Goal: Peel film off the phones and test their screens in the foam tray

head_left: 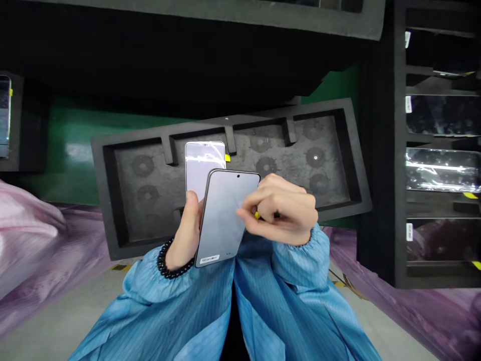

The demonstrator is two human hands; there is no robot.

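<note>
My left hand (188, 225), with a black bead bracelet at the wrist, grips a smartphone (223, 215) by its left edge. This phone is tilted, with its pale grey screen up and a small white label at the lower end. Over its right edge, my right hand (280, 208) is closed, with thumb and forefinger pinched around a small yellow tab (257, 215), mostly hidden by the fingers. Behind the held phone shows a second smartphone (205, 163) with a lit, pale screen and a yellow tab on its right edge; whether it rests in the tray or against my left hand, I cannot tell.
A black foam tray (137, 238) with several compartments lies beneath my hands on a green surface (78, 150). At the right stands another foam tray (400, 200) holding several phones. A further phone (4, 118) sits in foam at the left edge. Pink-purple cloth (80, 233) borders the near side.
</note>
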